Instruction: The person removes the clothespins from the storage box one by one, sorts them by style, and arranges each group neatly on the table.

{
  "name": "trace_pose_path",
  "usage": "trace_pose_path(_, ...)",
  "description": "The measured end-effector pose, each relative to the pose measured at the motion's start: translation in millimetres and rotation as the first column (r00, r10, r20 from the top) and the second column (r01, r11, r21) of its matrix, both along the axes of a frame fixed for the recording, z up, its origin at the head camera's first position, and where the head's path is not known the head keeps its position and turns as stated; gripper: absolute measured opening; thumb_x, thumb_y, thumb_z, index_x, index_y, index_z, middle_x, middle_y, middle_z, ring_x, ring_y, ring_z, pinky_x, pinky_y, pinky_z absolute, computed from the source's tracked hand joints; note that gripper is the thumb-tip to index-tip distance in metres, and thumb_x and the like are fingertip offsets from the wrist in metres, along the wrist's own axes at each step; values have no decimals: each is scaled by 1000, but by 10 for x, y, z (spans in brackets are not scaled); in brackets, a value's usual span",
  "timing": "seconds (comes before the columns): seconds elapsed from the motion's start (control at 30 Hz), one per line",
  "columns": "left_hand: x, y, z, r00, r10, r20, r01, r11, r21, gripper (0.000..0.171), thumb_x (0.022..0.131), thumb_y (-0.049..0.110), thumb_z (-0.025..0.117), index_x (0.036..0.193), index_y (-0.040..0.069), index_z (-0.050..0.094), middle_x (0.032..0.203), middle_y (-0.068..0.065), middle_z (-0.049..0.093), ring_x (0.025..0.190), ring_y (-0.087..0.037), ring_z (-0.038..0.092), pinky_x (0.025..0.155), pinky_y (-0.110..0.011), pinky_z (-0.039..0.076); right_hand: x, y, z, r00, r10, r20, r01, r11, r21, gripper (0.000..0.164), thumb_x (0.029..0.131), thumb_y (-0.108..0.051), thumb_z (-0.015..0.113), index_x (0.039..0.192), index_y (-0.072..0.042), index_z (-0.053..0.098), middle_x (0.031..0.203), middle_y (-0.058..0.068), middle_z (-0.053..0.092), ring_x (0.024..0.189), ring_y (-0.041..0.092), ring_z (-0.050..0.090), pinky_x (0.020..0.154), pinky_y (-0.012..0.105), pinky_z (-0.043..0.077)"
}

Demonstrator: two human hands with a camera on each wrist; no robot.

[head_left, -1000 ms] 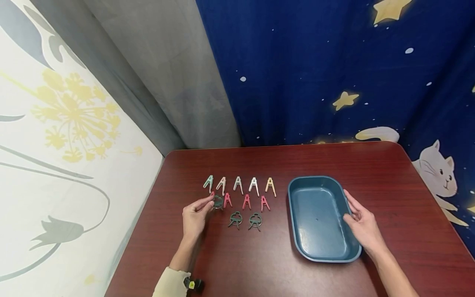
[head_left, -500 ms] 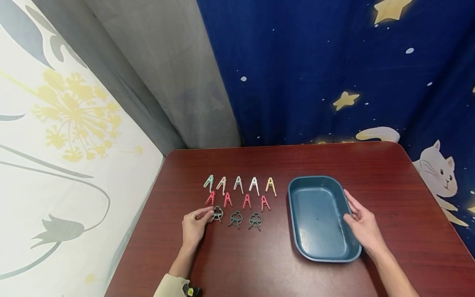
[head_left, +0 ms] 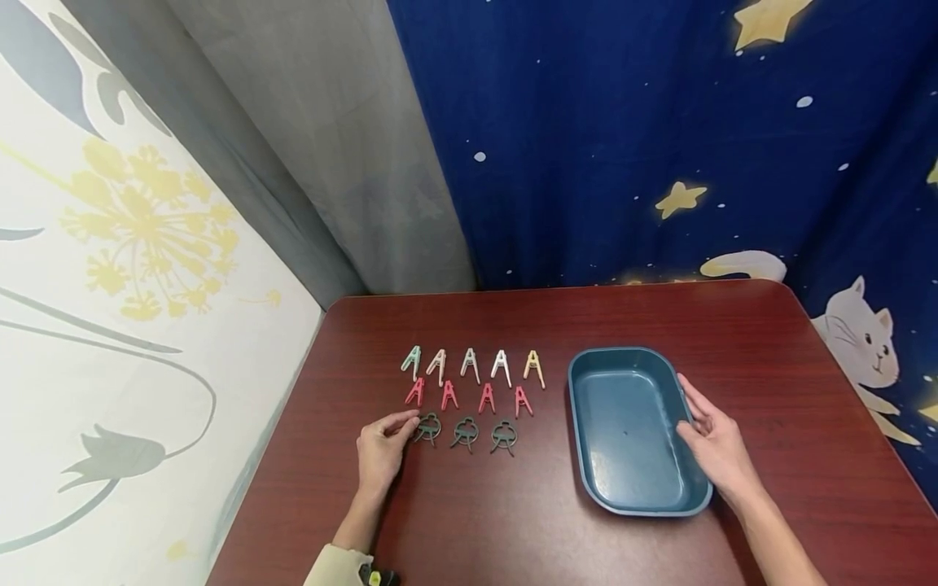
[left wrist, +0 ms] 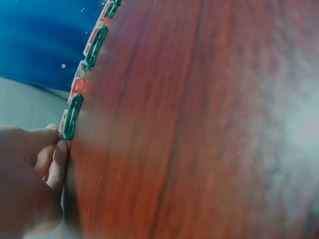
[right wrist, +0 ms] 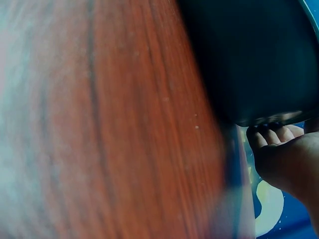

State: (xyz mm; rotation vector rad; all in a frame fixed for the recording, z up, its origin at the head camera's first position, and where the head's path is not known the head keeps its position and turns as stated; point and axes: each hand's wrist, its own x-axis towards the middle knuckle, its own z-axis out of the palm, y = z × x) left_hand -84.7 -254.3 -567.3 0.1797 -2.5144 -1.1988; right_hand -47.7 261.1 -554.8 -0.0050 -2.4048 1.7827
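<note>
A dark green clip [head_left: 428, 428] with a round ring and two splayed legs is at the left end of the nearest row. My left hand [head_left: 381, 456] pinches its left side between thumb and fingertips; in the left wrist view the fingertips meet the end of the green clip [left wrist: 73, 117]. Two like green clips, the middle one [head_left: 465, 435] and the right one [head_left: 504, 437], lie beside it. On the right, my right hand [head_left: 721, 452] grips the side of a blue plastic bin [head_left: 626, 435], thumb over the rim and fingers outside. The bin holds nothing.
Behind the green clips lies a row of red clothespins [head_left: 487, 398]. Farther back is a row of pastel clothespins, from mint [head_left: 412, 360] to yellow [head_left: 534, 369]. The brown table [head_left: 484, 521] meets a patterned wall at left and curtains [head_left: 623, 146] at the back.
My left hand has brought the green clip nearer to me, from over the leftmost red clothespin down into line with the other two green clips. The right hand and bin stay put.
</note>
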Motion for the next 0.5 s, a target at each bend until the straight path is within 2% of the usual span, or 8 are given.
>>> trace_pose_path(0.17, -19, -26, 35, 1000, 20, 15, -20, 1000, 19, 9, 92, 18, 86, 101, 20, 88, 91, 3, 81, 78, -5, 75, 67, -11, 51, -41, -8, -6, 998, -20, -65, 20, 1000, 5, 69, 98, 11, 62, 162, -3, 40, 154, 27, 45, 124, -17, 48, 92, 4, 43)
trace_pose_path(0.27, -24, -45, 73, 998, 32, 46, -33, 999, 25, 9, 96, 20, 83, 104, 20, 87, 93, 4, 81, 79, -7, 76, 69, -12, 52, -42, -16, -18, 989, -35, -141, 29, 998, -48, 67, 98, 13, 64, 160, 0, 42, 156, 19, 48, 129, -13, 50, 98, 6, 42)
trace_pose_path(0.4, -15, -74, 130, 996, 57, 70, -55, 998, -25, 12, 100, 24, 78, 109, 23, 85, 98, 6, 81, 83, -11, 74, 77, -29, 54, -52, -31, -30, 969, -63, -238, 27, 989, -148, 63, 98, 17, 61, 158, 2, 46, 157, 15, 51, 134, -2, 55, 102, 12, 44)
trace_pose_path(0.5, -15, -107, 163, 997, 60, 58, -56, 996, -63, 17, 101, 23, 76, 116, 25, 83, 109, 2, 81, 101, -21, 74, 89, -46, 53, -57, -37, 1, 960, -94, -265, 64, 991, -117, 57, 101, 15, 58, 156, 1, 49, 155, 20, 52, 136, 0, 55, 102, 11, 44)
